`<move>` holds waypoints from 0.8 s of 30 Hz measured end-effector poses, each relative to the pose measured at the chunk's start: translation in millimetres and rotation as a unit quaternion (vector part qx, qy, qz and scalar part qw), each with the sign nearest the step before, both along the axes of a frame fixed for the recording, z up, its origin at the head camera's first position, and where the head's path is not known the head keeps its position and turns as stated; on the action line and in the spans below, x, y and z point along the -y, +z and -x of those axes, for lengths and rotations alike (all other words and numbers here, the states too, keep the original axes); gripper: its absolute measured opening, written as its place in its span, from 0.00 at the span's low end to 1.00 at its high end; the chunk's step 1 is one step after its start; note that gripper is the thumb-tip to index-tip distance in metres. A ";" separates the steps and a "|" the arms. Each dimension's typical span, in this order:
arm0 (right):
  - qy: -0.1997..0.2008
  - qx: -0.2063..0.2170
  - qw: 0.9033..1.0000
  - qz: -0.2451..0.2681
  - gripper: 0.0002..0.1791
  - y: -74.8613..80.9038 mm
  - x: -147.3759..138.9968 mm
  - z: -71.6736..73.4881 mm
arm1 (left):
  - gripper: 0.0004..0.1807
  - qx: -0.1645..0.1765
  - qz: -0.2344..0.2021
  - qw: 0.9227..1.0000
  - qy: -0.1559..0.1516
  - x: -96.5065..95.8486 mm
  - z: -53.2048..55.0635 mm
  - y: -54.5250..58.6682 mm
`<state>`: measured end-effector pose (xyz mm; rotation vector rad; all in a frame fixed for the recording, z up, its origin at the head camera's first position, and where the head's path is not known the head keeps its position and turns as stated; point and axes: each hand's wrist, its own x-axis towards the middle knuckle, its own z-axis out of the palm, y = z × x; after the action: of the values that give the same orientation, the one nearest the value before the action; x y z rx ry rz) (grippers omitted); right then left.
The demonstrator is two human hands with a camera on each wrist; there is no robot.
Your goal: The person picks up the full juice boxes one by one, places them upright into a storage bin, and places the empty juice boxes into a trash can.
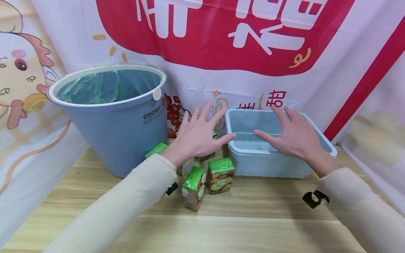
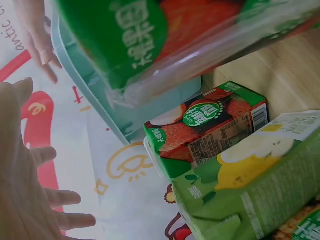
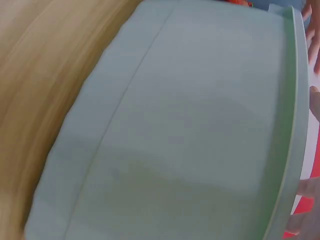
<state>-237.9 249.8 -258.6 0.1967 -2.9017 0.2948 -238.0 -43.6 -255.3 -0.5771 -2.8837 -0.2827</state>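
My left hand (image 1: 199, 135) hovers with spread fingers over several small drink cartons, holding nothing. Two cartons with green tops stand in front of it, a red-brown carton (image 1: 193, 189) and a brown carton (image 1: 220, 175). Others are partly hidden behind the hand and sleeve, among them a green-topped carton (image 1: 156, 149). In the left wrist view a carton with yellow fruit printed on it (image 2: 260, 175) sits beside a red carton (image 2: 205, 125). Fingers apart and holding nothing, my right hand (image 1: 295, 135) is over the light blue plastic bin (image 1: 269, 165).
A blue bucket (image 1: 120, 133) lined with a green bag (image 1: 91, 88) stands at the left. Behind everything hangs a white cloth (image 1: 196, 79) with red print. Underneath is a wood-grain tabletop (image 1: 221, 228).
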 end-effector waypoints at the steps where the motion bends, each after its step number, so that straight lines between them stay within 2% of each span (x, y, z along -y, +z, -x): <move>1: -0.001 0.009 1.000 0.002 0.62 -0.4 -4.9 0.1 | 0.49 0.001 0.000 1.000 -0.001 2.4 -2.9 -0.1; 9: -0.017 0.086 0.996 0.020 0.64 -6.6 -51.5 -1.3 | 0.43 -0.013 -0.018 1.000 -0.022 28.4 -26.4 -3.1; 14: -0.029 0.107 0.993 0.039 0.62 -12.7 -77.5 -4.4 | 0.40 -0.022 -0.079 0.996 -0.017 49.6 -40.8 -5.1; 17: -0.033 0.115 0.991 0.053 0.62 -15.6 -87.9 -5.2 | 0.36 -0.039 -0.135 0.990 -0.012 63.8 -49.7 -9.8; 20: -0.036 0.117 0.990 0.073 0.61 -20.1 -94.7 -6.8 | 0.31 -0.056 -0.191 0.980 0.000 77.5 -59.0 -19.7; 24: -0.036 0.088 0.990 0.106 0.55 -27.7 -101.2 -11.7 | 0.27 -0.067 -0.237 0.969 0.022 94.3 -69.5 -35.5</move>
<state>-226.2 351.0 -286.3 0.0309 -3.0123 0.6337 -168.5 -137.9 -290.8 -0.4212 -2.5578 -0.8577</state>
